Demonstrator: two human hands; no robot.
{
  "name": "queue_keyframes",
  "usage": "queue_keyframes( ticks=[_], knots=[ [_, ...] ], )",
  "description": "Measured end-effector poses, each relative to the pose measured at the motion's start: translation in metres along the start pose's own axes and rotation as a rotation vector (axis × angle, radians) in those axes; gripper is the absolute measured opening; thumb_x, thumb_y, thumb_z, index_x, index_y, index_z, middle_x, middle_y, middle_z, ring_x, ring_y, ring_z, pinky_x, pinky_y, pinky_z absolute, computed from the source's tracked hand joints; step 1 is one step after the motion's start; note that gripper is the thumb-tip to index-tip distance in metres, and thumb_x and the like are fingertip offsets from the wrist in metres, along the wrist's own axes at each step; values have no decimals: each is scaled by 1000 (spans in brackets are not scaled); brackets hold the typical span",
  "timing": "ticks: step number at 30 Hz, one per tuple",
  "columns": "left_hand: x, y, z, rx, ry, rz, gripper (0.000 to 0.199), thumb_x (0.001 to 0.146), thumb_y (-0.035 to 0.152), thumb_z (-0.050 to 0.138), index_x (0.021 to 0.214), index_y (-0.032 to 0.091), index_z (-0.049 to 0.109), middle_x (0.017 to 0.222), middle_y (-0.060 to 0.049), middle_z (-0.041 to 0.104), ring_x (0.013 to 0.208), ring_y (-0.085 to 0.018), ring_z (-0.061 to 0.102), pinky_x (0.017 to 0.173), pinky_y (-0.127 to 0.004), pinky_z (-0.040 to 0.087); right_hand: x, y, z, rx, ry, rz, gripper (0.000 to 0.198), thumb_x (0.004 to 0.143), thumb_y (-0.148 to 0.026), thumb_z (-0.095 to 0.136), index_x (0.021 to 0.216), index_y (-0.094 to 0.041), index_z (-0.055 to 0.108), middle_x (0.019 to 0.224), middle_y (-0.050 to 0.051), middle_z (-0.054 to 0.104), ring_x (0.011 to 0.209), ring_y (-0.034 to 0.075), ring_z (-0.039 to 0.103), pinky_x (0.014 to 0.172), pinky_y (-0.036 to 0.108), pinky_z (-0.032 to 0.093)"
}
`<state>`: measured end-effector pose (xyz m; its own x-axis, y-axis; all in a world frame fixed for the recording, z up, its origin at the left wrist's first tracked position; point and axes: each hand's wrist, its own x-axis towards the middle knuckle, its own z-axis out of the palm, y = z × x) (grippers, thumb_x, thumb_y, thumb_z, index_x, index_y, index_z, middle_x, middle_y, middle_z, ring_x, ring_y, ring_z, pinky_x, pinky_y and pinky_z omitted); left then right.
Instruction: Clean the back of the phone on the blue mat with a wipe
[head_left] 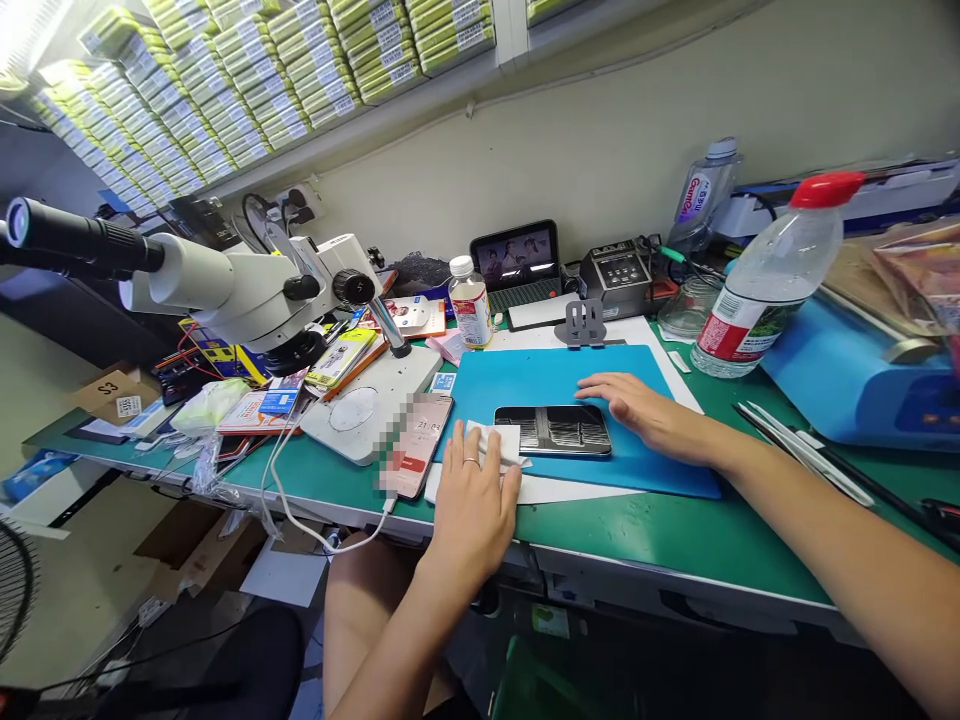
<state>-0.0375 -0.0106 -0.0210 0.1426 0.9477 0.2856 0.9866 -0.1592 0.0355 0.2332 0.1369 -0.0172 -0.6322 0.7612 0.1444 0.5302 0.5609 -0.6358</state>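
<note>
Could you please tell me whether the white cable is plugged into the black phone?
No, the cable plugs into the lit phone, left of the mat that holds the black phone.

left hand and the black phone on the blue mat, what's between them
In the head view, a white cloth or tissue lies there, partly under the left hand and seemingly overlapping the nearer end of the black phone.

A dark, glossy phone [574, 432] with a paler rim is being supported flat by a blue mat [487, 378], its long side running left to right — pale, streaky bands are being shown across its face. Its left end is being partly covered by a crumpled white wipe [509, 442] — itself being partly hidden under the left hand [474, 490].
</note>
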Motion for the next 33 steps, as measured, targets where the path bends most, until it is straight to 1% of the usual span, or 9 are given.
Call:
queue_keyframes(
  ticks=[8, 12, 15, 17, 20, 23, 26, 30, 33],
  knots=[
    [21, 10, -3, 8, -21, -27, 52, 106, 38, 34, 144, 6, 50, 147, -22, 53, 150, -39, 30, 117, -55, 38, 0, -3, -1, 2, -1, 2, 83, 88, -83, 17, 132, -32, 65, 146, 9, 56, 142, 39, 41, 119, 65, 28],
    [11, 10, -2, 8, -2, -26, 49, 106, 36, 34, 144, 9, 50, 149, -20, 52, 149, -39, 31, 115, -57, 39, -1, -11, -3, 1, -19, 14, 86, 87, -85, 16, 132, -30, 65, 146, 11, 56, 142, 40, 40, 118, 66, 28],
    [5, 8, -2, 16, -10, -7, 50, 106, 35, 33, 144, 7, 49, 151, -22, 49, 151, -38, 27, 116, -57, 38, -1, -16, -6, -2, -48, 27, 89, 86, -85, 15, 132, -29, 65, 147, 12, 55, 143, 40, 39, 119, 64, 29],
    [11, 8, -2, 15, -20, -8, 51, 106, 35, 34, 144, 5, 50, 153, -22, 47, 152, -38, 25, 118, -56, 36, -2, -17, -6, 0, -47, 27, 90, 87, -85, 14, 132, -27, 65, 146, 13, 56, 142, 39, 39, 119, 63, 29],
    [31, 13, -3, 12, -43, -21, 52, 106, 36, 35, 143, 4, 52, 155, -21, 45, 152, -39, 23, 119, -55, 33, -1, -13, -5, -1, -24, 4, 90, 87, -85, 14, 132, -26, 65, 144, 14, 57, 141, 38, 41, 119, 62, 29],
    [51, 31, -3, 4, -66, -16, 54, 106, 38, 35, 140, 1, 55, 156, -20, 44, 152, -39, 23, 121, -52, 31, 0, -10, -4, -17, -18, -7, 93, 86, -86, 12, 131, -25, 66, 142, 15, 58, 139, 38, 42, 118, 62, 30],
    [62, 59, 0, -21, -78, 34, 58, 106, 39, 34, 144, -3, 50, 155, -21, 44, 152, -38, 24, 122, -50, 30, 0, -12, -4, -34, -28, -9, 96, 86, -86, 11, 132, -22, 65, 143, 17, 58, 139, 37, 43, 118, 61, 30],
    [65, 95, 8, -99, -91, 112, 61, 106, 39, 33, 149, -3, 42, 157, -22, 41, 151, -35, 28, 124, -48, 27, -3, -18, -6, -47, -30, -16, 93, 87, -86, 15, 134, -21, 63, 144, 18, 56, 140, 36, 41, 117, 61, 31],
    [62, 102, 12, -163, -92, 163, 60, 106, 38, 33, 151, -1, 40, 159, -22, 36, 151, -33, 30, 124, -47, 27, -5, -22, -8, -63, -46, -15, 85, 88, -84, 27, 133, -21, 64, 145, 18, 55, 141, 37, 40, 116, 61, 33]
  ],
)
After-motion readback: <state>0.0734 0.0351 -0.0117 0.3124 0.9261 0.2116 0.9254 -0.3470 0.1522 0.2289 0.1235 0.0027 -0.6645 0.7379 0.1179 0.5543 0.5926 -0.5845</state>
